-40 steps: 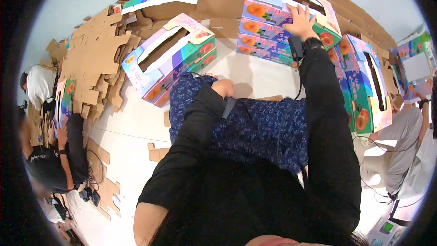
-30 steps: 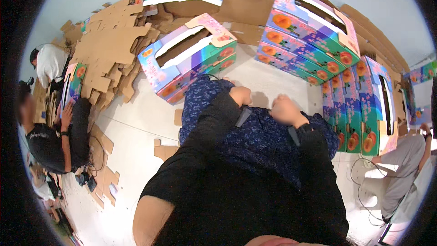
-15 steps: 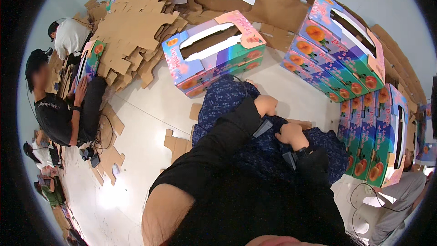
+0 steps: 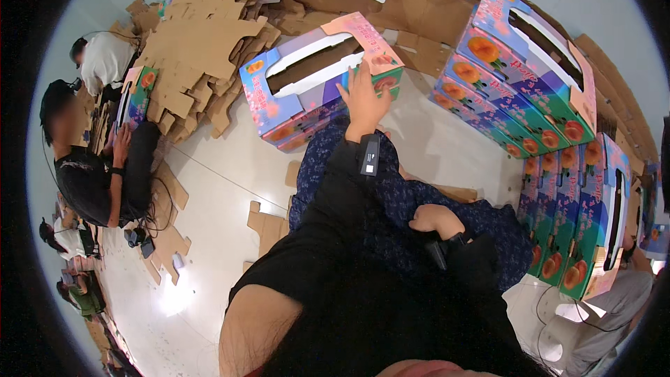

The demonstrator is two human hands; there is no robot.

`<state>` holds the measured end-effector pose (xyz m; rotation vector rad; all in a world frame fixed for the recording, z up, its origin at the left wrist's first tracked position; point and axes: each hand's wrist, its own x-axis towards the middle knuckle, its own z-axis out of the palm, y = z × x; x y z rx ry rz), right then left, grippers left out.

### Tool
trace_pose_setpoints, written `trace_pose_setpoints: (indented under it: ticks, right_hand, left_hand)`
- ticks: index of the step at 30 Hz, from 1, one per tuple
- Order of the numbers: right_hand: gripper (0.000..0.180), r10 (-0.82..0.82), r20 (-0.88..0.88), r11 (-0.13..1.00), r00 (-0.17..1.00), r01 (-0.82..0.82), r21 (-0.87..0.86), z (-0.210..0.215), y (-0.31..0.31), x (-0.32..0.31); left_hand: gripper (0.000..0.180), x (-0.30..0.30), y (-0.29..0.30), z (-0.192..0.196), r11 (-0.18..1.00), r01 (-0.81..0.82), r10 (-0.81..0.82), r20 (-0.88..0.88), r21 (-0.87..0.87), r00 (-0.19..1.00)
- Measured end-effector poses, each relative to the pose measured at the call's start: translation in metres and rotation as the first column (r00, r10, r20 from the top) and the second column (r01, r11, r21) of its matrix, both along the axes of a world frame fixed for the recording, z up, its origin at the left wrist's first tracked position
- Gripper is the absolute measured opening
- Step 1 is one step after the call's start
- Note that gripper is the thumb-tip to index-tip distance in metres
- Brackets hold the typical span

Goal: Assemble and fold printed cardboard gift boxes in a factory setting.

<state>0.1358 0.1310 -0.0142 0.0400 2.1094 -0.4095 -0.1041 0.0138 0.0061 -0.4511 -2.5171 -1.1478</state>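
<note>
My left hand [image 4: 367, 103] reaches forward with fingers spread, its fingertips against the near top edge of a printed carton [image 4: 299, 102]. This carton is blue, purple, pink and green with peach pictures, and has a long white-edged opening in its top. Another carton lies beneath it. My right hand [image 4: 437, 220] rests on the dark blue patterned fabric [image 4: 391, 237] over my lap. Its fingers are curled in, and nothing shows in them.
Similar cartons are stacked at the right [image 4: 520, 73], with more upright ones [image 4: 569, 216] nearer me. Flattened brown cardboard [image 4: 199, 49] is piled at the far left. A co-worker [image 4: 91, 167] sits at the left with a carton [image 4: 136, 101]. Cardboard scraps [image 4: 269, 223] lie on the floor.
My left hand has moved from my lap forward onto the near side of the carton, its fingers now spread. My right hand has stayed on my lap, shifting slightly.
</note>
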Motion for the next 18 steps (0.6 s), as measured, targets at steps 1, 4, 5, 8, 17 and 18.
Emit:
trace_pose_setpoints:
  ticks: [1,4,5,8,17,18]
  right_hand:
    - [0.051,-0.002,-0.001,1.0,1.0,0.002,-0.005,-0.002,0.001,-0.001]
    - [0.05,0.005,0.001,1.0,1.0,-0.005,-0.017,-0.005,0.001,-0.001]
    - [0.049,0.003,0.015,1.0,1.0,-0.002,-0.019,0.0,0.001,-0.003]
    - [0.048,0.0,0.025,1.0,1.0,0.001,-0.029,0.003,0.0,-0.005]
    - [0.047,-0.009,0.039,0.999,0.999,0.01,-0.035,0.002,0.002,-0.007]
    - [0.047,0.007,0.06,1.0,0.998,-0.005,-0.031,-0.002,0.001,-0.007]
  left_hand:
    - [0.077,0.0,0.0,-0.003,0.999,-0.023,0.029,0.125,-0.044,0.992]
    - [0.088,0.002,0.003,-0.016,0.961,0.009,0.025,0.116,-0.278,0.993]
    - [0.088,0.002,0.005,-0.017,0.959,0.012,0.023,0.119,-0.282,0.993]
    - [0.096,-0.002,0.009,-0.024,0.927,-0.018,0.065,0.113,-0.374,0.991]
    - [0.073,-0.036,0.005,0.025,0.749,0.036,0.046,0.106,-0.661,0.993]
    - [0.066,-0.05,-0.008,0.031,0.743,0.179,-0.056,0.206,-0.645,0.977]
